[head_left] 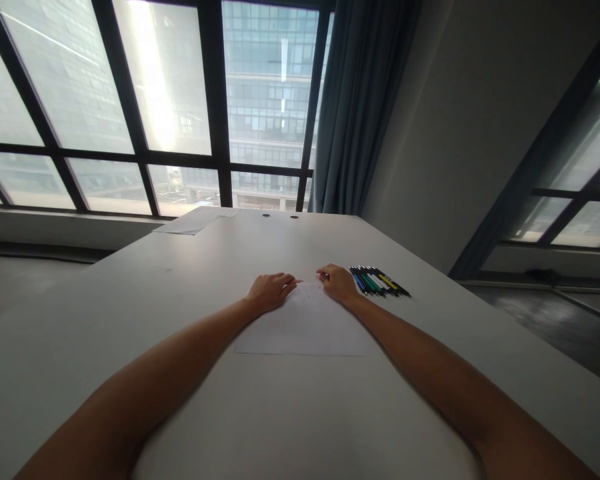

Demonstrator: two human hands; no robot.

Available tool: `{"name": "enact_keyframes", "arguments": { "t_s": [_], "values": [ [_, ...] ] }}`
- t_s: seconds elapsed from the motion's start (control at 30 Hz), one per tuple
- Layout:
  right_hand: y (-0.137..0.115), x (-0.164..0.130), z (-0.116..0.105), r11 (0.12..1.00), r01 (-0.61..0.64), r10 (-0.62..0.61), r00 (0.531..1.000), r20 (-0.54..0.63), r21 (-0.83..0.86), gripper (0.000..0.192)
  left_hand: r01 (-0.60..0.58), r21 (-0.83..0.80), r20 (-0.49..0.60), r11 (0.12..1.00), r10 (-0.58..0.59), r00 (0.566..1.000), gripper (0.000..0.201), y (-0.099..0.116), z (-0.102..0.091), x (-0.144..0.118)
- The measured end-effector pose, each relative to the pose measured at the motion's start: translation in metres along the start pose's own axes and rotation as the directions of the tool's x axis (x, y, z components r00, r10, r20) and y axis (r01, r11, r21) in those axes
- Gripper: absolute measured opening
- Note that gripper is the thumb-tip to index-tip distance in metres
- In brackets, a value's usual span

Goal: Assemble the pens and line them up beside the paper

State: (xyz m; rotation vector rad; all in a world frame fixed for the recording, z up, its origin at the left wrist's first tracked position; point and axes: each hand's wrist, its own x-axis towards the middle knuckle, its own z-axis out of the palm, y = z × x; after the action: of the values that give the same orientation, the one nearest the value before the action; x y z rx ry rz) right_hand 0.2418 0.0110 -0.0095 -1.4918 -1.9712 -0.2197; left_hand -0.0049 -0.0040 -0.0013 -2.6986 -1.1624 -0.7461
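My left hand (270, 292) rests at the upper left edge of a white paper sheet (307, 330). Between its thumb and fingers is a thin red pen-like thing (297, 281), its narrow end toward the right. Across a small gap, my right hand (337, 283) lies at the sheet's upper right edge, fingers pinched together. A small reddish bit (321, 275) shows at those fingertips, too small to name. Faint small marks appear near the top of the sheet. Just right of my right hand lies a row of pens (379, 281) with black, blue, green, white and yellow parts.
The long white table (300, 413) reaches toward the windows (270, 87). Other papers (193, 221) lie at its far left, and two round dark fittings (280, 215) sit near the far edge. A blue-grey curtain (355, 100) hangs beside a wall (445, 133).
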Motion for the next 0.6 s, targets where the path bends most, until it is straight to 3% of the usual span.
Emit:
{"name": "enact_keyframes", "arguments": {
  "t_s": [0.13,0.23,0.37,0.6],
  "values": [
    [-0.003,-0.001,-0.005,0.998,-0.028,0.036,0.986,-0.165,0.052,0.044,-0.017,-0.015,-0.028,1.000,0.016,0.999,0.037,-0.002,0.002,0.000],
    [-0.015,-0.004,-0.009,0.989,0.077,-0.047,0.973,-0.228,0.127,0.034,-0.022,-0.015,-0.038,1.000,0.021,0.999,0.039,-0.002,0.003,0.000],
    [-0.042,-0.012,-0.008,0.926,0.304,-0.282,0.951,-0.126,0.223,0.016,-0.036,-0.022,-0.044,0.999,0.035,0.998,0.037,-0.002,0.003,0.000],
    [-0.062,-0.015,-0.002,0.918,0.255,-0.236,0.967,-0.098,0.304,0.013,-0.068,-0.078,-0.047,0.995,0.064,0.997,0.028,-0.003,0.005,0.001]
  ]
}}
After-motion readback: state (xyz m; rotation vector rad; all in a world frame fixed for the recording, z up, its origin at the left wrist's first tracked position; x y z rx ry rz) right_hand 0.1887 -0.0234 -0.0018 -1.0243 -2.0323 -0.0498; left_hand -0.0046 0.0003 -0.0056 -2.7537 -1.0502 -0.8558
